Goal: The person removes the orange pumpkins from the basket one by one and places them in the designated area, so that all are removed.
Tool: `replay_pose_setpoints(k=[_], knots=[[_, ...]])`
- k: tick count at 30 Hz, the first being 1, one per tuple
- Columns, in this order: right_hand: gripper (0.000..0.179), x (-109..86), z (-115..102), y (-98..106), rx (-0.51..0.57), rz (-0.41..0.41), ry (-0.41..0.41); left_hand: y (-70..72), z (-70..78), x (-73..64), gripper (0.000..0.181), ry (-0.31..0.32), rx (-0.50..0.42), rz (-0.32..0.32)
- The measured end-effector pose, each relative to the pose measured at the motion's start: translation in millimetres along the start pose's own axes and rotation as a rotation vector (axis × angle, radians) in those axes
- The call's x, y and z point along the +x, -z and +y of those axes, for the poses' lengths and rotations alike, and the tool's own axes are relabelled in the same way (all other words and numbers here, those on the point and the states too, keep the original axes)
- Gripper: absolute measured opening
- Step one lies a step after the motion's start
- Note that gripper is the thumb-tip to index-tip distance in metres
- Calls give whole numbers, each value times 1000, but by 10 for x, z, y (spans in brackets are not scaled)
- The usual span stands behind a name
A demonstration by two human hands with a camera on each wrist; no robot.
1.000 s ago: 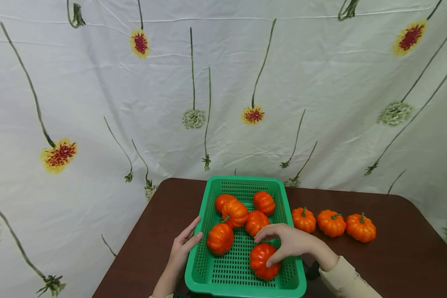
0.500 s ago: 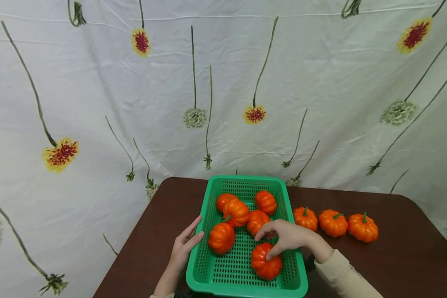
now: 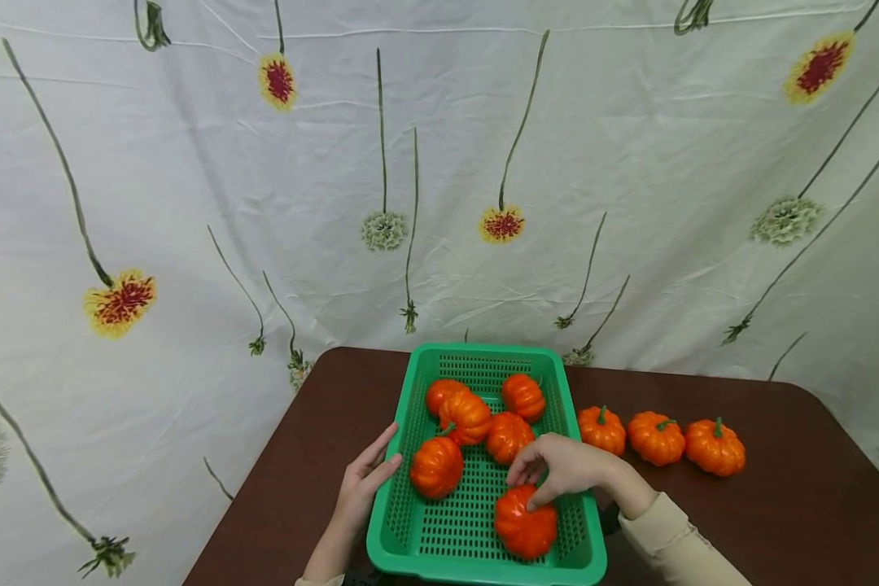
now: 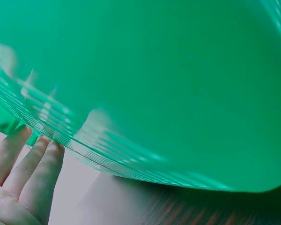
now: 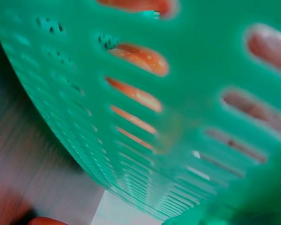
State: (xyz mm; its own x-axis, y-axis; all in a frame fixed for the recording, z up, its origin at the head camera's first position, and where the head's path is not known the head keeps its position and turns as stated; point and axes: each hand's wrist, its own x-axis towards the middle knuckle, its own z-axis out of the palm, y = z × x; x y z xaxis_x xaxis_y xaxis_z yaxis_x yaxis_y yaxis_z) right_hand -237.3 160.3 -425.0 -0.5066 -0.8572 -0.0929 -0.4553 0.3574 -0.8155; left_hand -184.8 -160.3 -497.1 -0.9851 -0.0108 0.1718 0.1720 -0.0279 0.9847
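A green plastic basket with slotted walls holds several small orange pumpkins. My left hand lies along its left side, fingers fairly straight; in the left wrist view, the fingertips touch the outer wall. Inside the front right part, my right hand pinches a red-orange pumpkin from above, thumb and bent fingers at its top. That pumpkin's stem is hidden. In the right wrist view the basket wall blocks most of the hand, and orange shows through the slots.
Other pumpkins in the basket include one at the left, one in the middle and one at the back right. Three stemmed pumpkins stand in a row on the dark table, right of the basket. Behind hangs a flowered cloth.
My right hand's fingers have closed in on the front right pumpkin, which has tipped and shifted slightly toward me. The left hand stays at the basket's side.
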Motion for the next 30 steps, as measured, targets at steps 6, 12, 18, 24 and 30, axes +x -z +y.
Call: replay_pose_setpoints(k=[6, 12, 18, 24, 30], knots=[[26, -26, -4, -10, 11, -36, -20, -5, -2, 3, 49, -30, -33, -24], [26, -35, 3, -14, 7, -68, 20, -14, 6, -1, 49, -18, -25, -16], [29, -34, 18, -13, 44, -107, 65, -21, 16, -11, 48, 2, -23, -10], [31, -38, 5, -13, 61, -114, 47, -22, 28, -14, 48, 7, -20, -4], [30, -39, -21, 0, 58, -83, 44, -9, 24, -10, 49, -3, -23, -9]])
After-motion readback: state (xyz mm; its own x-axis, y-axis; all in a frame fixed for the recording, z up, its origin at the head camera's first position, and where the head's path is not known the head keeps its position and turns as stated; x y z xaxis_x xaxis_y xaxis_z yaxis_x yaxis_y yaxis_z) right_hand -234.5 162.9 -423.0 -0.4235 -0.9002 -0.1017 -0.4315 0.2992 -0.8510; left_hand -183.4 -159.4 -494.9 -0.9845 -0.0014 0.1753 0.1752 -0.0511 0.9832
